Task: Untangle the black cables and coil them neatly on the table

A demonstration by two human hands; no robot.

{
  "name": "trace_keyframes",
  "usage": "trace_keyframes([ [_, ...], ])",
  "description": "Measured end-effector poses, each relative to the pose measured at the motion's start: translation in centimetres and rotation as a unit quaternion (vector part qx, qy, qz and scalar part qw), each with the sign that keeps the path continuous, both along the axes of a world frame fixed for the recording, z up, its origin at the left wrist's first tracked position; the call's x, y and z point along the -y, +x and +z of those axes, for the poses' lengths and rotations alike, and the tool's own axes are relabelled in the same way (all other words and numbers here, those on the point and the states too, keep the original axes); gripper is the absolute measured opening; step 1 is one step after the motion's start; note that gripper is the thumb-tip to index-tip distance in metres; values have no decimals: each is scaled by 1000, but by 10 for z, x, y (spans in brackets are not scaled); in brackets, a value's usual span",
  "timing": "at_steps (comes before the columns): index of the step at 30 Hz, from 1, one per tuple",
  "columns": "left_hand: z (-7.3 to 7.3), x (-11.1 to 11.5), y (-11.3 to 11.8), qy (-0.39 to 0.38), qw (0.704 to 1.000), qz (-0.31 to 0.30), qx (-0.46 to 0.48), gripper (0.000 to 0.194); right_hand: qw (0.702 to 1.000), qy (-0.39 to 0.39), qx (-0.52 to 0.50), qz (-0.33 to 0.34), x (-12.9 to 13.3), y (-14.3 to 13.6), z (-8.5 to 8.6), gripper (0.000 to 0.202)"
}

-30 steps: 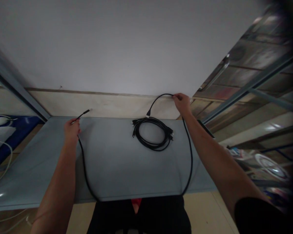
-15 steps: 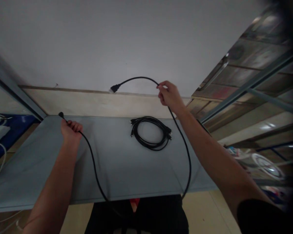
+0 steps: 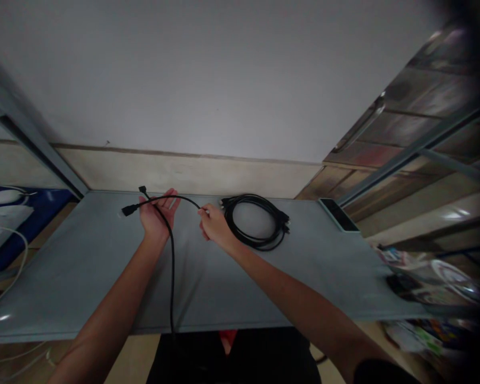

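- Black cable (image 3: 173, 277): at the person's hands, above the left half of the grey table (image 3: 240, 288); two plug ends are in view.
- First plug (image 3: 130, 210): black body with a pale tip, just to the left of the left hand. Tip points left and slightly toward the person; long axis runs mostly side to side.
- From this plug the cable arches rightward over the left hand to the right hand.
- Second plug (image 3: 143, 189): just beyond the left hand, near the table's far edge. It points away toward the wall (image 3: 208, 80) and a little left.
- From this plug the cable crosses the left palm, then bends and runs toward the person, passing over the near table edge. Its middle stretch is out of view.
- Left hand (image 3: 158, 223): palm up, fingers extended and slightly spread, not curled around the cable. Thumb contact cannot be told.
- Right hand (image 3: 216, 226): thumb and forefinger pinch the cable; remaining fingers curled under.
- Coiled cables (image 3: 240, 238): black, lying on the table just beside the right hand, oval loop longest from left to right, plug ends at both sides.
- Dark flat object with a pale rim (image 3: 339, 215): far right corner of the table, well apart from both hands.
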State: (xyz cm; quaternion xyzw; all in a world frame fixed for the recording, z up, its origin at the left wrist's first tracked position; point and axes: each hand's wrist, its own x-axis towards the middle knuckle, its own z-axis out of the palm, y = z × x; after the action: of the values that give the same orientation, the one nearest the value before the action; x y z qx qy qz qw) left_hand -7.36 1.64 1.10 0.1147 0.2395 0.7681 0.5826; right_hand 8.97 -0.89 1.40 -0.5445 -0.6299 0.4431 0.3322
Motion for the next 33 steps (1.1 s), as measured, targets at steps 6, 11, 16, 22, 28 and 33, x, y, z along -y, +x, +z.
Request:
trace_keyframes([
  [6, 5, 7, -6, 31, 995, -74, 61, 48, 973, -140, -171, 62, 49, -26, -26, 12],
  [11, 10, 4, -18, -19, 994, -69, 77, 55, 819, -325, -400, 251, 95, -15, -13, 57],
  [16, 12, -7, -73, -75, 994, 57, 46, 70, 807, -382, -280, 352, 110, 39, 1, 46],
  [22, 4, -5, -135, -80, 976, 201, -27, 67, 933, -268, -7, 239, 97, 149, 34, 40],
  [28, 5, -2, -133, -128, 968, 208, -55, 65, 944, -26, 295, 147, 72, 206, 59, 37],
  [33, -9, -9, -125, -153, 963, 187, -123, 59, 860, 98, 500, 23, 47, 220, 25, 37],
])
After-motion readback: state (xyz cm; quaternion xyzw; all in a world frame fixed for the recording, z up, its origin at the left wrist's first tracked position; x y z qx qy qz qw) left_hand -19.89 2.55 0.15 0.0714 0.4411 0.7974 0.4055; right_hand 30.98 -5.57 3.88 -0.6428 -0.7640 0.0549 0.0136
